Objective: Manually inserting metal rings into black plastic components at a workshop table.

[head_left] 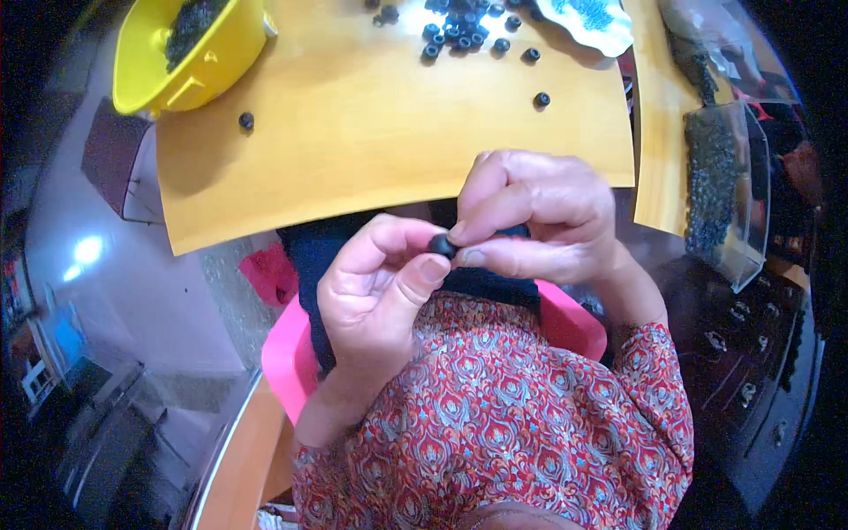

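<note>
Just past the table's near edge, above my lap, a small round black piece is pinched between the thumb and forefinger of my left hand. The thumb and fingertips of my right hand close on the piece's right side. Whether they also hold something tiny cannot be made out. Similar small black ring-like pieces lie in a loose group at the far side of the table. Single black pieces rest apart, one on the left and another on the right.
At the far left of the wooden table stands a yellow bin with dark small parts inside. A white wavy-edged dish holds blue bits at the far right. Further right is a clear box of small dark pieces. A pink chair surrounds me.
</note>
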The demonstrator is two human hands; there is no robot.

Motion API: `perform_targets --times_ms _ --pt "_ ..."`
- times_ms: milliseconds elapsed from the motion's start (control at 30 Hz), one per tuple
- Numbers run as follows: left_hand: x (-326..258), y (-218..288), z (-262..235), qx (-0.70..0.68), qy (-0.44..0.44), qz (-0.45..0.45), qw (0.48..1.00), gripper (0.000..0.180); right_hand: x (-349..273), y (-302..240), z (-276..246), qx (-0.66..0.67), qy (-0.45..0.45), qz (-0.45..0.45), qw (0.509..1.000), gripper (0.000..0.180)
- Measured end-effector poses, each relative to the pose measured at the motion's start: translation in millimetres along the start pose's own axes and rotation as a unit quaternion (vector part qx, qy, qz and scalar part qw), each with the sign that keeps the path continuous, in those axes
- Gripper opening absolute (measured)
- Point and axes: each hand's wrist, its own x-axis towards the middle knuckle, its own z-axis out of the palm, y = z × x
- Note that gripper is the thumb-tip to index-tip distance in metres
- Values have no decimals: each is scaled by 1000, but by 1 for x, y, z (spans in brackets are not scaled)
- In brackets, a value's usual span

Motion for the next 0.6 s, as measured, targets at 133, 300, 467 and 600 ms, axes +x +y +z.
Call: perform_targets --times_ms 133,300,467,600 --pt "2 -11 -4 26 -2 10 1000 19 -4 4 -2 4 9 28 1000 13" --pt "7 -16 -15 2 26 -28 999 28 6 7 -2 -27 12 42 999 13" --pt "9 -23 -25 -24 51 -73 996 26 33 14 -2 -50 -1 58 997 10" --pt "14 -22 -34 -21 63 -105 992 22 82 15 -5 -99 -12 32 994 10"
